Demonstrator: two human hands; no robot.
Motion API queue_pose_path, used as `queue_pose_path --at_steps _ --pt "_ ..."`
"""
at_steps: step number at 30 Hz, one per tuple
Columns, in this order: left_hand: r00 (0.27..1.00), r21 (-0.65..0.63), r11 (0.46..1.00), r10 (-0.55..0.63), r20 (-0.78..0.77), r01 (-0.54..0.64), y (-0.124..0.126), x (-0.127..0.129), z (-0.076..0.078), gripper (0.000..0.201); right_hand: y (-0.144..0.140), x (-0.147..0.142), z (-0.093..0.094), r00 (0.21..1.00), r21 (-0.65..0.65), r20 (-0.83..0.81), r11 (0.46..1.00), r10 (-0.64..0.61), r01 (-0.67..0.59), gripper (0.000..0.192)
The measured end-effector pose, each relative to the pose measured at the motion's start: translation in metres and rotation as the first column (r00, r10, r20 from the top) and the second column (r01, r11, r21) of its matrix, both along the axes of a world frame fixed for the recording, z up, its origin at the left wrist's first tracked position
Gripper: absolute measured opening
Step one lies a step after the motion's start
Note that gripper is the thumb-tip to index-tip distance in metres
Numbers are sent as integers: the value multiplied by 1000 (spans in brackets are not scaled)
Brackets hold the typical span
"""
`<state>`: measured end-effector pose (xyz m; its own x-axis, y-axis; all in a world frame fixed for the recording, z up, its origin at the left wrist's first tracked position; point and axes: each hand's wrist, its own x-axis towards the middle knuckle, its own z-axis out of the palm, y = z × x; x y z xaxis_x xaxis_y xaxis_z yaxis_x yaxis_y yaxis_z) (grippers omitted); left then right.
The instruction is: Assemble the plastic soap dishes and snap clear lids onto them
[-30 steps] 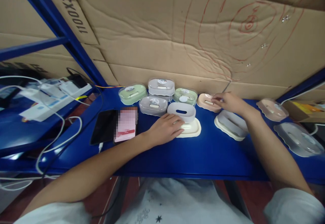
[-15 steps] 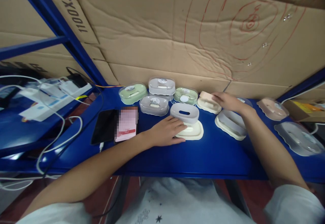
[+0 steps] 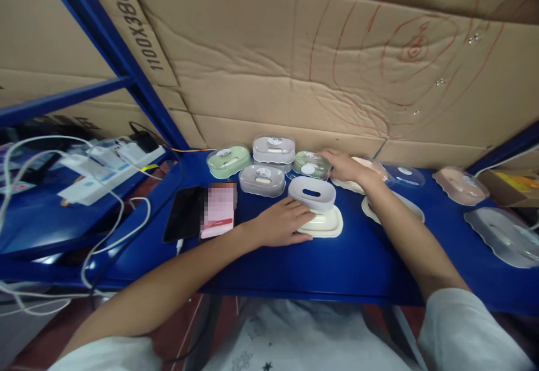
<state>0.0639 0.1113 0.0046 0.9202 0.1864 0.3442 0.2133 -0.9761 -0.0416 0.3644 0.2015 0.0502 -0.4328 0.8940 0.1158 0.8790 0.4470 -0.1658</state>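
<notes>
Six boxes in the frame look closed up under clear covers: a green box [image 3: 229,161] and two grey ones, the rear grey box [image 3: 273,151] and the front grey box [image 3: 263,181], left of centre; a second green box [image 3: 310,166] at the centre; and, at the right edge, a peach box [image 3: 461,186] above a pale grey box [image 3: 503,237]. Judged by how things lie, those are the finished part.

What seems left is in pieces. At the centre of the blue desk [image 3: 337,273], a lilac slotted piece [image 3: 312,202] sits at the rear edge of a cream base [image 3: 325,224], overlapping it in view rather than squarely seated. The left hand [image 3: 283,222] lies at their left side, loosely half open, fingertips over the cream base's near end and thumb stretched beside its lower rim; it shows no firm grip.

The right hand [image 3: 342,166] reaches to the upper centre, palm down, fingertips at the second green box's right end; the thumb is hidden, so whether it has hold of anything I cannot tell. Beneath and beside it, a peach piece [image 3: 370,169] and a pale base show only in part. Another pale oval base [image 3: 370,211] is mostly behind the right forearm, and a clear cover [image 3: 406,177] lies apart at the upper right.
</notes>
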Motion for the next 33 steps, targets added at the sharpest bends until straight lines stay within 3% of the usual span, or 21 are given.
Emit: queue_pose_path --at_steps 9,11,14,18,23,27,29,33 --pt "1000 5 1000 3 -20 -3 -2 0 2 49 -12 29 29 995 81 -84 995 -59 66 49" --pt "1000 -9 1000 5 -29 -5 -2 0 1 49 -12 24 28 997 57 -81 998 -17 22 44" --pt "999 -14 1000 13 -40 -13 -2 0 2 49 -9 15 18 996 24 -79 999 46 -44 54" --pt "999 -1 1000 4 -33 -4 -2 0 3 49 -3 7 4 997 23 -66 999 46 -45 59" --pt "1000 2 1000 -8 -28 8 -3 0 3 50 -7 3 4 998 79 -51 996 -33 37 46" --pt "1000 -3 1000 -3 -28 2 -2 0 1 50 -16 -2 15 983 168 -70 970 -169 179 49" --pt "1000 -3 1000 -10 -22 10 -2 0 0 50 -19 -4 17 986 131 -46 978 -159 163 44" --pt "1000 1 1000 -19 0 19 -1 0 -1 49 -21 -9 12 1000 -37 24 999 1 0 41"
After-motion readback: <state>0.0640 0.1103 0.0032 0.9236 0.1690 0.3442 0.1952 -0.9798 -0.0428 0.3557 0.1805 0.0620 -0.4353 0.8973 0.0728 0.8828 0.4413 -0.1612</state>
